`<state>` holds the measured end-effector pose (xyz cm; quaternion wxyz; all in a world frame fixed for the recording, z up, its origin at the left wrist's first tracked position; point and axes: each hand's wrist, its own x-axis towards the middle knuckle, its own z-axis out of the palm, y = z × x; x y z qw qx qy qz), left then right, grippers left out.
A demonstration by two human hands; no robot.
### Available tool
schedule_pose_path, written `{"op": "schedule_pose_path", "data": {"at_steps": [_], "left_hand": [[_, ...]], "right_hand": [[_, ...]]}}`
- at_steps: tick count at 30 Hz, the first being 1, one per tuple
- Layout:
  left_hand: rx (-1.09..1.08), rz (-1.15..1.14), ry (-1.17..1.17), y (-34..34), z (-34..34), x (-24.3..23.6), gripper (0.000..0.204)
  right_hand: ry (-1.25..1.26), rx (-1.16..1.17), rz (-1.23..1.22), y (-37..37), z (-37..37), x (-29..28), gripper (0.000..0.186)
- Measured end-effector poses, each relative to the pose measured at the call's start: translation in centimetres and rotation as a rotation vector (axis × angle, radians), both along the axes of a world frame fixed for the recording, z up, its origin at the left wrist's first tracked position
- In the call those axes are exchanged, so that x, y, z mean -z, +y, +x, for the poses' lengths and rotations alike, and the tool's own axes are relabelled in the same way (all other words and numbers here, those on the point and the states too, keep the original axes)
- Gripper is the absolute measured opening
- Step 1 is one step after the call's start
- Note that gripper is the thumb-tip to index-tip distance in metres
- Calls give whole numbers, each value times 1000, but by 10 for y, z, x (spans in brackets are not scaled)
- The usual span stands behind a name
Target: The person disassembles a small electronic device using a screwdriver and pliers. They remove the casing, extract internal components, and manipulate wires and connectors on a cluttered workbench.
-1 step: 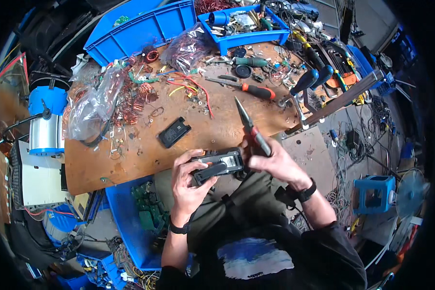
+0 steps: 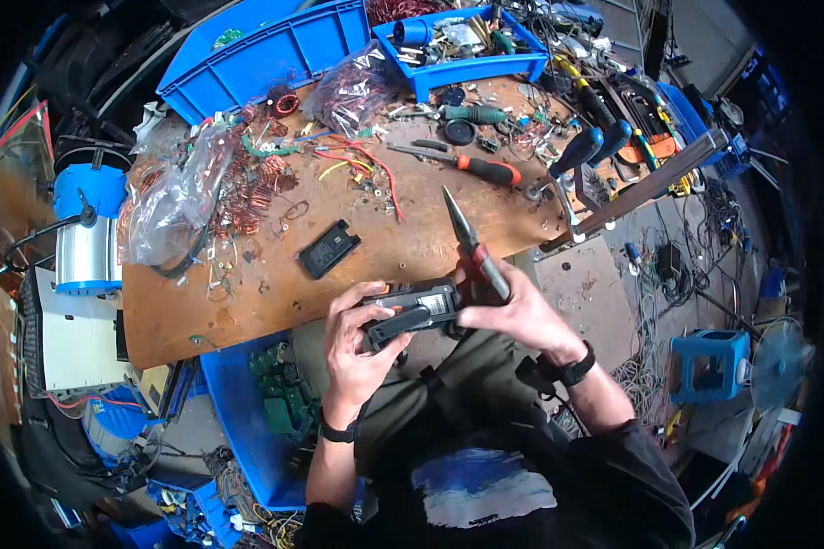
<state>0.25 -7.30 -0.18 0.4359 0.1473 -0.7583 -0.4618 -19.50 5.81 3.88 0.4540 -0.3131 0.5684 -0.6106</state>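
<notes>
My left hand (image 2: 352, 352) grips a black handheld electronic device (image 2: 403, 306), its open back showing a pale label. My right hand (image 2: 522, 316) holds long-nose pliers (image 2: 471, 238) with red and dark handles, their jaws pointing up and away from me, while its thumb reaches to the device's right end. A loose black rectangular cover (image 2: 330, 250) lies on the wooden bench (image 2: 165, 325) above my left hand. Beyond the pliers lie a red-and-black handled screwdriver (image 2: 490, 172), red and yellow wires (image 2: 384, 183) and small scattered parts.
Blue bins (image 2: 265, 69) and a tray of parts (image 2: 467, 46) line the back, near plastic bags (image 2: 178, 210) and copper coils. Tools (image 2: 613, 137) fill the bench's right end. A blue crate of circuit boards (image 2: 229, 421) sits below the bench; tangled cables (image 2: 677, 265) lie on the right floor.
My right thumb has moved slightly down and left toward the device, and the pliers have shifted a little leftward. My left hand looks unchanged.
</notes>
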Motion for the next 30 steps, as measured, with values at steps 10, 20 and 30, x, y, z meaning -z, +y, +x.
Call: {"op": "schedule_pose_path", "data": {"at_steps": [10,20,30], "left_hand": [[27,1143,428,49,-19,23,60],[-51,1427,833,30,-29,-2,16],[-46,1253,825,29,-29,-4,13]], "right_hand": [[-242,108,-12,0,37,13,42],[213,-217,166,45,18,48,54],[887,-342,84,55,7,28,63]]}}
